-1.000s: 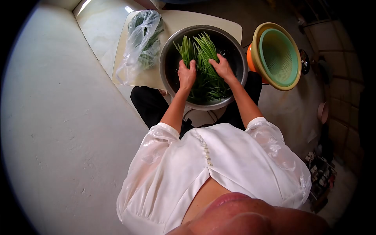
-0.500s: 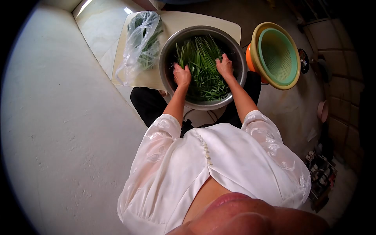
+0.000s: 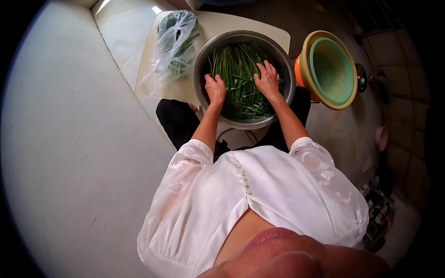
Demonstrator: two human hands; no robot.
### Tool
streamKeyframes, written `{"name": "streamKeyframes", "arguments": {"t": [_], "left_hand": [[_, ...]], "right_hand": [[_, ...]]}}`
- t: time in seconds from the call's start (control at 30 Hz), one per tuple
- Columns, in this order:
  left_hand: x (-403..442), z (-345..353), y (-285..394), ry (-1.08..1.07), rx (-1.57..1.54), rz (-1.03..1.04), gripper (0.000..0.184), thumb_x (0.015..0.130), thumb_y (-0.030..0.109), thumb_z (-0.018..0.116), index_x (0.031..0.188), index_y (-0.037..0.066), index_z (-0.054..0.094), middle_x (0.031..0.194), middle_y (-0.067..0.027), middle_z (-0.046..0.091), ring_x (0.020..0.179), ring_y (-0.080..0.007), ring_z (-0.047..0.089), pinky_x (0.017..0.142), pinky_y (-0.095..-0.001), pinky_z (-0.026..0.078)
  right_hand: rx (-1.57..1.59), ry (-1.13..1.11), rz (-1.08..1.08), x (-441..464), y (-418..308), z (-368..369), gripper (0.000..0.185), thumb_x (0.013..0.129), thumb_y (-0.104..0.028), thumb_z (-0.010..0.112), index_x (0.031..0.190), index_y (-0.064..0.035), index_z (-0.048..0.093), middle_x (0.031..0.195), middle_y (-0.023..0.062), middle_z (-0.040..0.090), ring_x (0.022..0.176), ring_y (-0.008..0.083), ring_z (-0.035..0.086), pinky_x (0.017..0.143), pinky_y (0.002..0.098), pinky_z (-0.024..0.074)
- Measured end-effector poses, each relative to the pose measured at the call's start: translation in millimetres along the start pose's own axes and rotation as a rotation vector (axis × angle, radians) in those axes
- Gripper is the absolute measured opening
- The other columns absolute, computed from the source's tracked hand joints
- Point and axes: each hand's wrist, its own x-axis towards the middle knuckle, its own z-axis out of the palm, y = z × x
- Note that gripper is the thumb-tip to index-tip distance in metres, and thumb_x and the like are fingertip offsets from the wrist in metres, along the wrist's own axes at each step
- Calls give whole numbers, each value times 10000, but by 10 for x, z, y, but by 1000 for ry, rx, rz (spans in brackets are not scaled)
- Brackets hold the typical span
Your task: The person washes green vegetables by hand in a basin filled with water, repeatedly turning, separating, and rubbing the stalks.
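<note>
A round metal basin (image 3: 281,53) holds a heap of long, flat green leaves that look like garlic chives (image 3: 241,78). My left hand (image 3: 215,89) is inside at the left, its fingers curled against the edge of the bunch and partly hidden. On the other side, my right hand (image 3: 267,81) lies over the chives with its fingers spread apart. Left of the basin, a clear plastic bag (image 3: 174,44) with more greens inside rests on the pale board (image 3: 227,21).
To the right stand nested basins, a yellow one (image 3: 306,58) with a green colander (image 3: 331,72) in it, above something orange (image 3: 299,72). A white wall (image 3: 69,139) runs along the left. A pinkish bowl (image 3: 381,138) is farther right.
My right hand has opened from a closed grip, its fingers now spread over the chives. The left hand stays at the basin's left side. The view has shifted slightly.
</note>
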Motion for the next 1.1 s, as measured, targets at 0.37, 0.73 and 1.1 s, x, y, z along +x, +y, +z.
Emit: {"name": "streamKeyframes", "arguments": {"t": [0.37, 0.73, 1.1], "left_hand": [[-10, -68, -59, 74, -80, 99, 260, 916, 196, 581, 1055, -24, 591, 938, -220, 666, 869, -392, 642, 787, -454, 495], [163, -37, -73, 48, -107, 147, 254, 852, 75, 562, 1081, -26, 606, 982, -259, 667, 926, -410, 649, 828, -451, 505], [97, -7, -134, -27, -228, 32, 277, 859, 135, 592, 1089, -15, 630, 990, -234, 676, 930, -385, 655, 838, -430, 505]], "right_hand": [[160, 103, -186, 6, -342, -179, 270, 898, -250, 601, 1098, -91, 687, 1171, 118, 623, 1122, 318, 543, 961, 477, 411], [174, 104, -272, 89, -819, -74, 200, 874, -234, 640, 927, -59, 722, 879, 128, 646, 891, 313, 615, 801, 429, 487], [972, -95, -152, 480, -647, 854, 217, 816, -211, 735, 912, -18, 712, 779, 34, 702, 685, 95, 612, 634, 272, 497]]}}
